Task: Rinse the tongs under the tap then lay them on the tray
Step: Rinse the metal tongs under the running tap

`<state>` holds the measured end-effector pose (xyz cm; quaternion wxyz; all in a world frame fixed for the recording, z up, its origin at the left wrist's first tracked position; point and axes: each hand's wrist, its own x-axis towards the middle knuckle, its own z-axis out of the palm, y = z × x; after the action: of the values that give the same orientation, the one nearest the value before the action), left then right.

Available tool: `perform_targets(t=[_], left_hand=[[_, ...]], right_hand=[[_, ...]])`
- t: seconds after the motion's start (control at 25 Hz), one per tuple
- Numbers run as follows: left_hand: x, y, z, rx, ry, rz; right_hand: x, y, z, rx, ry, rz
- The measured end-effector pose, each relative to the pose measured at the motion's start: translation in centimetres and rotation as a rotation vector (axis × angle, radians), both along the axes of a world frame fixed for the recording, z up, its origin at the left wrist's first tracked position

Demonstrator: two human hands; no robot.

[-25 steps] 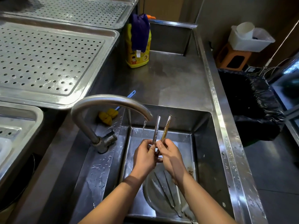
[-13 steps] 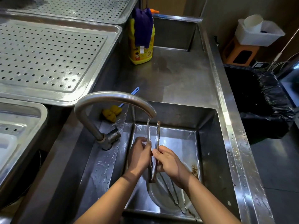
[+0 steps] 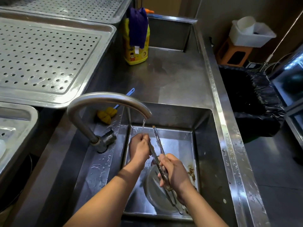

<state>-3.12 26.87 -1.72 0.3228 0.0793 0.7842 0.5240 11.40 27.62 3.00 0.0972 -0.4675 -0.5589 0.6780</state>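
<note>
Head view: rinse step in hand. Tongs [image 3: 157, 140] held over the sink [image 3: 205, 145], tips up beside the tap [image 3: 106, 101] spout. Right hand [image 3: 175, 172] fingers wrapped round the handle end; left hand [image 3: 139, 149] fingers curled on one arm, under the running water. Next, likely: lift clear, carry left to the perforated tray [image 3: 41, 99], lay flat.

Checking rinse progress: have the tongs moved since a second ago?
Yes: the tongs pulled back toward the person; tip now below the tap mouth, not level with it.
</note>
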Motion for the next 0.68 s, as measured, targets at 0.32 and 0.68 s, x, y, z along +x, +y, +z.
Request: perform_targets(t=[0.32,0.68], left_hand=[[-0.4,-3.2,0.7,0.204,-0.309,-0.014],[-0.3,-2.6,1.7,0.149,-0.324,0.010]], right_hand=[[0.4,-0.3,-0.2,0.011,-0.039,0.051],[0.7,-0.3,0.5,-0.028,-0.008,0.018]])
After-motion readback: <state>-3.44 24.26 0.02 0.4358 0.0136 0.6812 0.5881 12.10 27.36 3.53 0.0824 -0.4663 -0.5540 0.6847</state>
